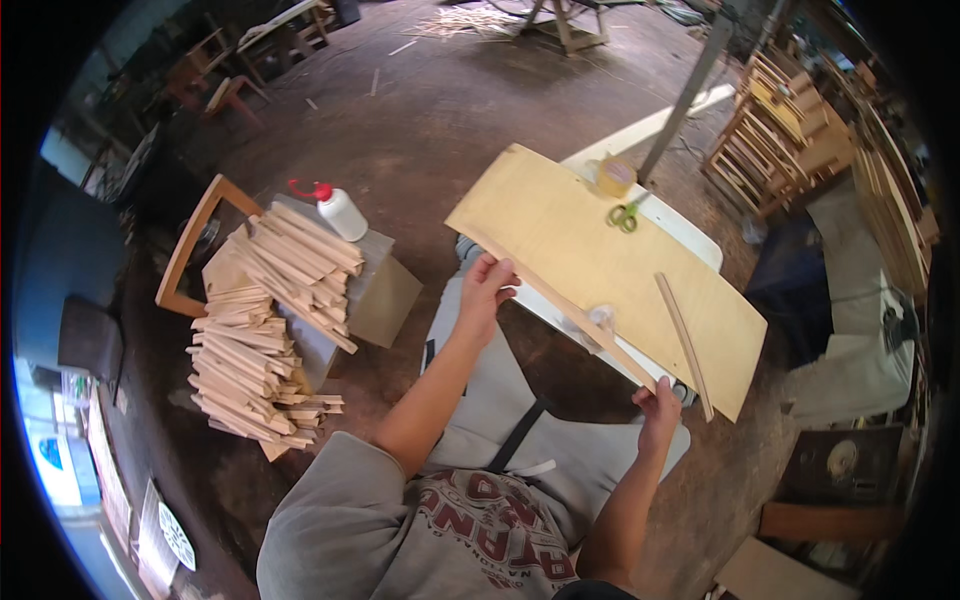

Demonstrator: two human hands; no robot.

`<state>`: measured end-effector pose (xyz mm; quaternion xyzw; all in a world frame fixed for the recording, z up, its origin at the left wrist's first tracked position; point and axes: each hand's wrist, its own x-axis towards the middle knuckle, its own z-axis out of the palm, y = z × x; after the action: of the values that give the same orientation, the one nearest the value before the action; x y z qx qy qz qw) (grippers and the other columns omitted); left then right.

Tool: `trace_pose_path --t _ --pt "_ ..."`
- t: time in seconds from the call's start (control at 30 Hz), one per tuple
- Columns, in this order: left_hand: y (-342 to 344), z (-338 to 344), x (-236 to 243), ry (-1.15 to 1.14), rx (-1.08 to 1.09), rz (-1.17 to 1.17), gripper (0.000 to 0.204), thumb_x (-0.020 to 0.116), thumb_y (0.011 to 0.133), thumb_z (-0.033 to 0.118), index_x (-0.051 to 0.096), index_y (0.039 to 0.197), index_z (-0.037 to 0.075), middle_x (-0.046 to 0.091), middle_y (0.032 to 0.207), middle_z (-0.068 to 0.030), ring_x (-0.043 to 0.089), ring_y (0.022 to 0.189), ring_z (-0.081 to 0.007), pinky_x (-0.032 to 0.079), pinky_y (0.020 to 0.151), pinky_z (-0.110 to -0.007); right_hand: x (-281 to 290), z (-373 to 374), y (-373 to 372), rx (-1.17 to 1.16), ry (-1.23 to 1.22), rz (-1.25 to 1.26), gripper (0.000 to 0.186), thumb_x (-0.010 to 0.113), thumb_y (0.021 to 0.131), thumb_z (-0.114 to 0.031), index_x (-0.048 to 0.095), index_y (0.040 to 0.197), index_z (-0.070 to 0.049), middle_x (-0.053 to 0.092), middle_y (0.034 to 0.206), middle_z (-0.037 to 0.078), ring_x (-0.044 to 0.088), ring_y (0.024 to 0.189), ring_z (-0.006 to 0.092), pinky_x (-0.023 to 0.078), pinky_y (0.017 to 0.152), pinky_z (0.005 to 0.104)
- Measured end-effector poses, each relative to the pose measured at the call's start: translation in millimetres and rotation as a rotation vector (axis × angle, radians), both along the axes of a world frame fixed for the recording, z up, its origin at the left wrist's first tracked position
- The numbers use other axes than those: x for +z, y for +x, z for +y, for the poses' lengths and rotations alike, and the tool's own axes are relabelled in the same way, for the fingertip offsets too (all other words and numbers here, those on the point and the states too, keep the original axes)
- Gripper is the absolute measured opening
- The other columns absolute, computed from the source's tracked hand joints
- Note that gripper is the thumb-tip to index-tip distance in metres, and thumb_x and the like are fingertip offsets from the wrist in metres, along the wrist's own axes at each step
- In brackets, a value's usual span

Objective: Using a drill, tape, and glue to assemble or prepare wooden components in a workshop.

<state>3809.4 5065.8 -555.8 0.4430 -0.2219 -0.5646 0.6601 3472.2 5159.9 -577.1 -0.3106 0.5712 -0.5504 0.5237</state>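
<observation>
A thin wooden strip [570, 312] lies along the near edge of a pale plywood board [560, 215], spanning the gap between my hands. My left hand [486, 287] pinches it near its far left end. At the other end, my right hand [657, 402] has its fingers closed on the strip near the board's near right part. A small whitish clear object [600, 318] sits by the strip's middle; its kind is unclear. Another wooden strip [685, 345] rests on the board's right side. Green-handled scissors [626, 216] and a yellowish tape roll [615, 177] are at the far edge.
To my left, stacked wooden strips [240, 360] cover a low support beside a wooden frame [190, 245]. A white bottle with a red cap [342, 213] stands behind them. A metal post [690, 90] rises beyond the board, with stacked wooden frames [765, 140] at the far right.
</observation>
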Motion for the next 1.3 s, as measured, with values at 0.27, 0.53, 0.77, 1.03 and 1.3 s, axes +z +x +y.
trace_pose_path --t 0.27,0.53,0.77,1.03,1.3 --pt "2 2 -7 -0.093 -0.072 0.065 0.015 0.063 0.101 0.023 0.062 0.11 0.011 0.067 0.093 0.0024 0.065 0.081 -0.0062 0.057 0.07 -0.022 6 0 -1 -0.057 -0.019 0.012 0.052 0.054 0.102 -0.045 0.059 0.068 -0.007 0.055 0.062 0.005 0.057 0.062 0.0183 0.05 0.066 0.0341" --pt "-5 1 -7 -0.019 -0.042 0.035 0.021 0.066 0.099 0.021 0.064 0.116 0.008 0.067 0.092 0.0028 0.065 0.081 -0.0048 0.055 0.07 -0.02 12 2 -5 -0.075 0.004 -0.029 0.048 0.061 0.099 -0.04 0.063 0.067 -0.005 0.061 0.066 0.005 0.06 0.065 0.015 0.048 0.065 0.0282" --pt "-6 3 2 -0.005 -0.084 0.046 0.044 0.061 0.098 0.012 0.051 0.141 0.004 0.067 0.121 -0.0067 0.066 0.099 -0.008 0.056 0.081 -0.022 13 0 -10 -0.05 -0.056 0.028 0.021 0.07 0.094 -0.025 0.067 0.094 -0.004 0.061 0.078 -0.001 0.058 0.07 0.0086 0.05 0.069 0.0255" --pt "-2 3 9 -0.007 -0.1 0.039 0.045 0.061 0.098 0.011 0.049 0.14 0.004 0.066 0.127 -0.0101 0.067 0.101 -0.0109 0.056 0.082 -0.022 16 -3 -10 -0.068 -0.055 -0.032 0.018 0.071 0.094 -0.022 0.066 0.098 -0.005 0.061 0.082 -0.001 0.059 0.071 0.009 0.054 0.07 0.027" --pt "3 5 9 -0.028 -0.124 0.051 0.048 0.058 0.095 0.008 0.048 0.142 0.004 0.066 0.127 -0.0117 0.068 0.103 -0.0131 0.057 0.084 -0.023 23 -6 -11 -0.074 -0.11 -0.14 0.019 0.071 0.093 -0.014 0.065 0.108 -0.004 0.063 0.086 0.001 0.061 0.075 0.0105 0.055 0.073 0.0296"
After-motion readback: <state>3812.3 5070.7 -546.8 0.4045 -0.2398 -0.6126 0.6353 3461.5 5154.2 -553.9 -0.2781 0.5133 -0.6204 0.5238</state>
